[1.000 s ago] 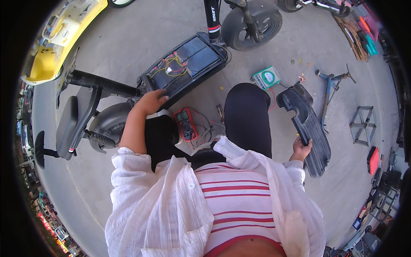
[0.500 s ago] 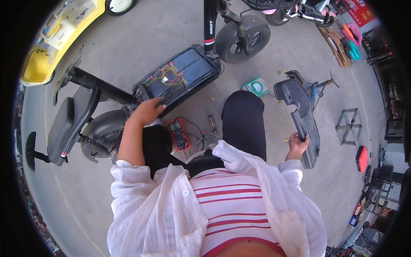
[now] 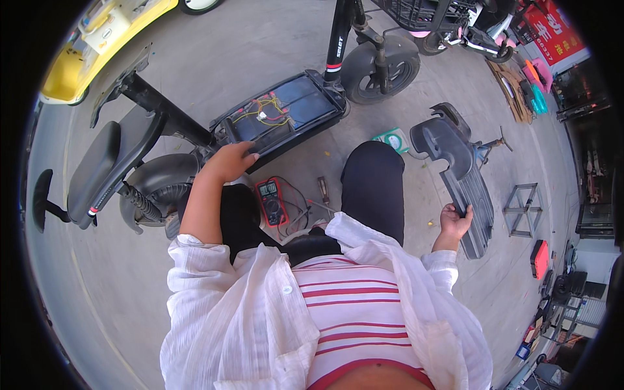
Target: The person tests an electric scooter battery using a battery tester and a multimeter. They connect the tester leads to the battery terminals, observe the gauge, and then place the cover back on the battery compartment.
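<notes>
My left hand [image 3: 234, 161] rests at the near rim of the electric scooter's open deck compartment [image 3: 300, 135], its fingers loosely stretched and holding nothing. Inside lie dark blue batteries [image 3: 304, 100] with yellow and red wires [image 3: 263, 113] across them. Out to the right, my right hand [image 3: 456, 221] grips the edge of a long black plastic footboard cover [image 3: 469, 201], thumb on top. Between my legs a red multimeter [image 3: 272, 201] lies on the ground with its leads beside it. A screwdriver [image 3: 323, 188] is next to it.
The scooter's seat [image 3: 96, 172] and rear wheel [image 3: 159, 185] stand left, its front wheel [image 3: 382, 71] ahead. A green-and-white box [image 3: 392, 139] lies beyond my right knee. Further right are a metal frame [image 3: 522, 209] and a red case [image 3: 539, 259]. A yellow vehicle [image 3: 123, 32] stands far left.
The whole view has shifted and turned slightly. My left hand stays at the compartment rim, and my right hand keeps its hold on the footboard cover, which has barely moved.
</notes>
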`<state>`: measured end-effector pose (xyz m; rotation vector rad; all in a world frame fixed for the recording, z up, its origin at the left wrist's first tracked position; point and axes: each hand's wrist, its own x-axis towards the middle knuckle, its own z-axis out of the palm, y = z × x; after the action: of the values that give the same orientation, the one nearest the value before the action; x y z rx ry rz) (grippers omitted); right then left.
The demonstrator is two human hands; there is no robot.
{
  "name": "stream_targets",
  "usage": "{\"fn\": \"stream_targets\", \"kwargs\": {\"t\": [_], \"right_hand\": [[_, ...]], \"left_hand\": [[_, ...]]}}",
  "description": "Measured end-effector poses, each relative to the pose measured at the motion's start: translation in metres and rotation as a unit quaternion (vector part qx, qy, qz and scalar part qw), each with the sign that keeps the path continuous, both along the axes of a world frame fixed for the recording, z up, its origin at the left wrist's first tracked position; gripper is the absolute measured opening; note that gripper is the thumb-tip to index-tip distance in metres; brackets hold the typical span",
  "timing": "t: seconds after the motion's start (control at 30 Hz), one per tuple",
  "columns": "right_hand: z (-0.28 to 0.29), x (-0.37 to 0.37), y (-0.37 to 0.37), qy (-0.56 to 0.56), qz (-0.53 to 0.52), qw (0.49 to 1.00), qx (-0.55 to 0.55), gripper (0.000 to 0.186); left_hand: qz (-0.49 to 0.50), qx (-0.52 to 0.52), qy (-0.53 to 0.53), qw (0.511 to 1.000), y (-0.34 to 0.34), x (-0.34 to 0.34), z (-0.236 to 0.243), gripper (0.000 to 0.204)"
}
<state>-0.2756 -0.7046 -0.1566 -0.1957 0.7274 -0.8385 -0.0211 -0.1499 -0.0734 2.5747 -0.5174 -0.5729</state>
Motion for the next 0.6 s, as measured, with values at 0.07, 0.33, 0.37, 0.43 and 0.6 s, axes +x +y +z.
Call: {"fn": "stream_targets", "kwargs": {"t": [0.07, 0.33, 0.37, 0.43, 0.6], "right_hand": [[0.020, 0.005, 0.001, -0.009, -0.005, 1.000, -0.027, 0.020], [0.107, 0.025, 0.033, -0.032, 0.037, 0.990, -0.131, 0.016], [0.117, 0.026, 0.038, -0.036, 0.045, 0.987, -0.148, 0.015], [0.135, 0.034, 0.057, -0.031, 0.057, 0.984, -0.166, 0.014], [0.170, 0.057, 0.116, -0.084, 0.150, 0.962, -0.212, 0.013]], "left_hand": [[-0.003, -0.005, -0.008, 1.000, 0.000, 0.001, -0.001, 0.047], [0.007, -0.010, 0.004, 1.000, 0.004, -0.005, 0.006, 0.049], [0.002, -0.014, -0.004, 1.000, 0.003, -0.005, 0.005, 0.048], [-0.005, -0.016, -0.020, 1.000, 0.006, -0.006, 0.004, 0.046], [0.058, -0.067, -0.051, 0.995, 0.021, -0.006, 0.003, 0.043]]}}
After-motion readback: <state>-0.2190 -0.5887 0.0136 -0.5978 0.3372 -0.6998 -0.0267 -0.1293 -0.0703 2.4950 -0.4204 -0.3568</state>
